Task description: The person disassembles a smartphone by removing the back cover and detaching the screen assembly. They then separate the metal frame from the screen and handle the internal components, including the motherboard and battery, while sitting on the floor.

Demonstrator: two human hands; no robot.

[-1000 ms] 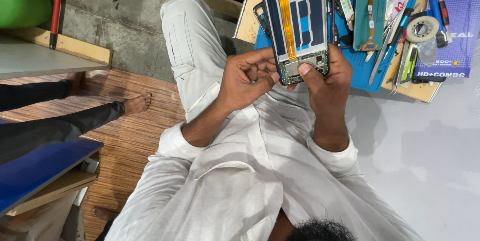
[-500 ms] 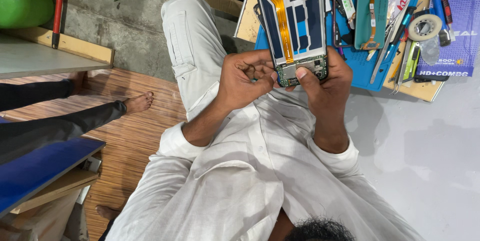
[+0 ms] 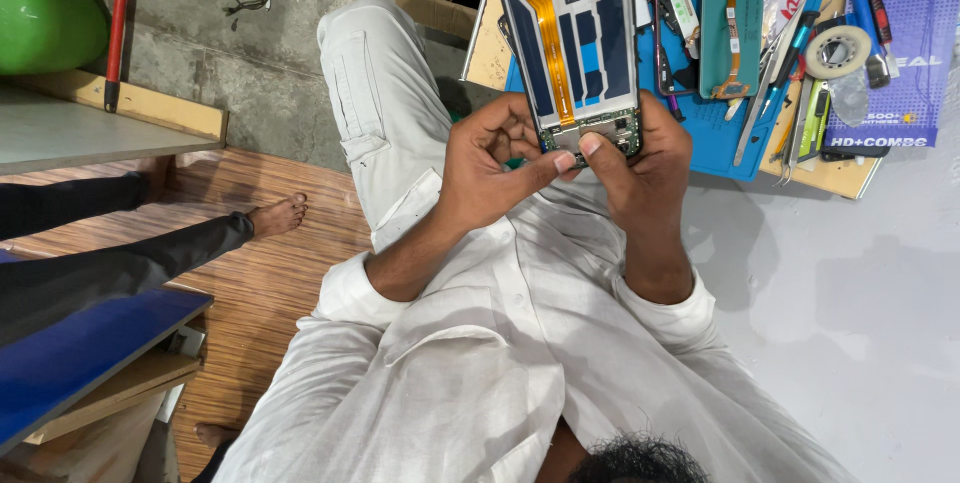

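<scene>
Your right hand (image 3: 645,158) grips the opened phone (image 3: 572,43) at its six o'clock end; your left hand (image 3: 495,168), fingers curled, thumb seemingly pressing its bottom board.

A small phone-repair workshop: a blue work mat (image 3: 715,133) crowded with tweezers (image 3: 770,73), a tape roll (image 3: 838,51) and a teal back cover (image 3: 732,18), an opened phone (image 3: 572,43) showing its board, bare concrete floor (image 3: 260,63) beside the low bench.

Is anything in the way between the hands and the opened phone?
No. Both the left hand and the right hand already touch the opened phone at its lower end, with thumbs pressed on it. Nothing sits between.
</scene>
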